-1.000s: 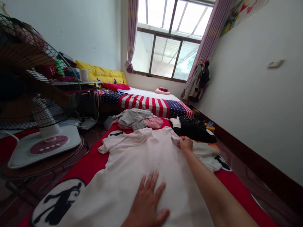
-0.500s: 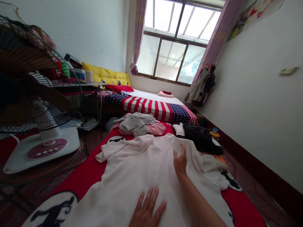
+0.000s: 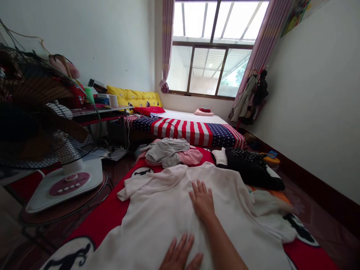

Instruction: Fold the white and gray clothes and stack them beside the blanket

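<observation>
A pale pink garment lies spread flat on a red blanket with black-and-white cartoon patches. My right hand rests palm-down on the garment's middle, fingers stretched out. Near the lower edge of the view, my left hand also lies flat on the cloth, fingers apart. Neither hand holds anything. One sleeve of the garment sticks out to the left.
A heap of grey and pink clothes and a black garment lie beyond the pale one. A standing fan is close on the left. A bed with a flag-pattern cover stands under the window. A wall runs along the right.
My right hand left the garment's right shoulder edge and slid left to lie flat on its middle. The camera tilted up, so my left hand sits lower in view.
</observation>
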Tool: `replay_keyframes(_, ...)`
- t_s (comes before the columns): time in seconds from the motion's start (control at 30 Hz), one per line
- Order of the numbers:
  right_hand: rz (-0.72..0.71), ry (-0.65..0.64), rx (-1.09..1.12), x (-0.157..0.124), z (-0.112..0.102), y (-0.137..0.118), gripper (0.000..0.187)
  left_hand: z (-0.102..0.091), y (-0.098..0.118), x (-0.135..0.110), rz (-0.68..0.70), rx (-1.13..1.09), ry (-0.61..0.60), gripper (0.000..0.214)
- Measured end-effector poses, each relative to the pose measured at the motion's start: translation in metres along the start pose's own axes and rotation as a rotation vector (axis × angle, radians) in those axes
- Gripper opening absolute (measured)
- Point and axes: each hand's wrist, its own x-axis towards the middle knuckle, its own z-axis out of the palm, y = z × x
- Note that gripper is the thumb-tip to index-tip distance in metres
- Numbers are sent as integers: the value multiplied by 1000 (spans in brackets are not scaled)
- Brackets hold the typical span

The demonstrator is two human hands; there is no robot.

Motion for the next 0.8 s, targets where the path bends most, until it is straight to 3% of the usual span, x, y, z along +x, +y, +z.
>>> replay_keyframes(0.17, 9, 7, 8, 1, 3, 3, 52, -26, -36, 54, -181, -329, -184, 71)
replay_keyframes(0.3, 9, -3, 15, 0, 3, 3, 52, -18, -85, 105, -240, -383, -273, 62)
replay_keyframes(0.37, 11, -3, 18, 0, 3, 3, 53, -8, -115, 121, -290, -354, -263, 60)
replay_keyframes(0.47, 9, -4, 24, 0, 4, 4, 54, -1, -165, 133, -511, -202, -257, 59)
replay_keyframes(0.6, 6, 6, 43, 1, 7, 5, 53, -12, -213, 136, -826, 23, -239, 55)
replay_keyframes(0.7, 14, 5, 63, 1, 8, 5, 53, -24, -209, 138, -887, 92, -178, 44)
replay_keyframes(0.8, 17, 9, 64, 1, 6, 5, 53, -26, -170, 142, -677, 29, 51, 32)
